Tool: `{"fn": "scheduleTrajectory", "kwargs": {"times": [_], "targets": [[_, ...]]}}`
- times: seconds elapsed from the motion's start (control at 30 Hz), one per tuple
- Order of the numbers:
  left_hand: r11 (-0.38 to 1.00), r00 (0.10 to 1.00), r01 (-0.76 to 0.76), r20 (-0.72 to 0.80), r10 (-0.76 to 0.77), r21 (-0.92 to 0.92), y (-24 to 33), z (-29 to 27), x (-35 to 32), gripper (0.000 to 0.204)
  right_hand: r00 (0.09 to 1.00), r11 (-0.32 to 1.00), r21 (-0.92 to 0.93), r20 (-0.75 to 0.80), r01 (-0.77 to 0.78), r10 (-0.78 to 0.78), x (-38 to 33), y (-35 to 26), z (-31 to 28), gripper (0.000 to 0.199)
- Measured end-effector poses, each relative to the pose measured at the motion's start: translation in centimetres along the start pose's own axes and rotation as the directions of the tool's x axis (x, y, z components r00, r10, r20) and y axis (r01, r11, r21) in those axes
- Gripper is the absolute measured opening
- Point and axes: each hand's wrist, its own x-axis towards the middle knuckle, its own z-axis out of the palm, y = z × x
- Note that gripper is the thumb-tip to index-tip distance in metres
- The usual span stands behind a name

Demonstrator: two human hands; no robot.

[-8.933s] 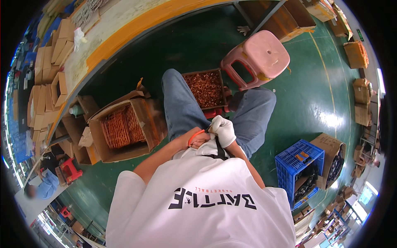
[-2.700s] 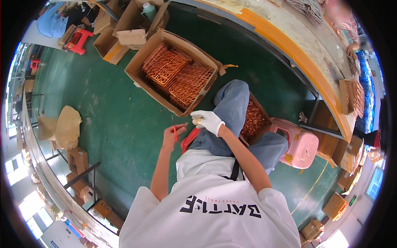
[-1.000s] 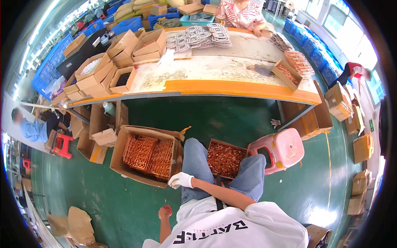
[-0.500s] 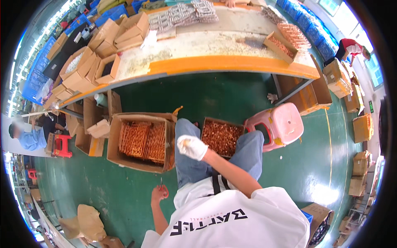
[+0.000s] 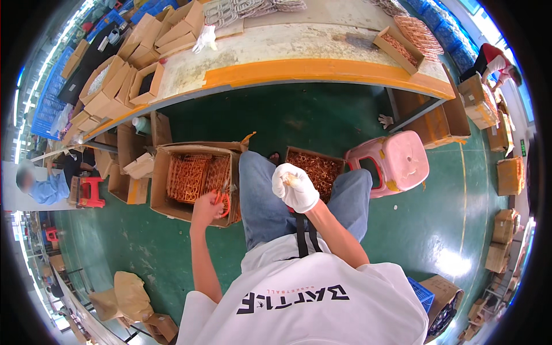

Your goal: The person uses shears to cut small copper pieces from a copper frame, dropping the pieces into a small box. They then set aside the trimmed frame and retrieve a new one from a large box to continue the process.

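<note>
My bare left hand is closed around the red-handled scissors, at the near right side of a large cardboard box. Their blades point away from me, over neatly stacked copper-coloured metal pieces inside that box. My right hand wears a white glove and is held above my lap with curled fingers. A tan spot shows at its fingertips, and I cannot make out what it grips, if anything. Just beyond it, between my knees, sits a smaller carton of loose copper-coloured pieces, partly hidden by the glove.
A pink plastic stool stands right of my knee. Ahead runs a worktable with an orange front edge, bearing cartons and grey metal parts. A glove lies beneath it. Two people work farther off, left and right.
My left hand has moved up and forward with the scissors, from over the floor to the large box. My gloved right hand has shifted right and slightly nearer the small carton.
</note>
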Motion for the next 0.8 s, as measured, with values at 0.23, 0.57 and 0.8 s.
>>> {"fn": "scheduleTrajectory", "kwargs": {"times": [0.23,0.57,0.8], "targets": [[0.954,0.948,-0.296,-0.142,0.286,-0.054,4.9,0.2,8.6,0.024,0.998,0.994,0.086,-0.012,0.068,-0.067,-0.2,-1.9,0.9,0.018],[0.699,0.614,-0.551,-0.347,0.709,0.455,18.7,-3.5,29.0,0.023,0.991,0.960,0.253,0.038,0.118,-0.131,1.5,-6.8,0.6,0.050],[0.771,0.613,-0.498,-0.468,0.637,0.397,18.5,-5.9,39.6,0.025,0.977,0.967,0.143,-0.055,0.212,-0.206,0.9,-7.5,-0.3,0.022]]}}
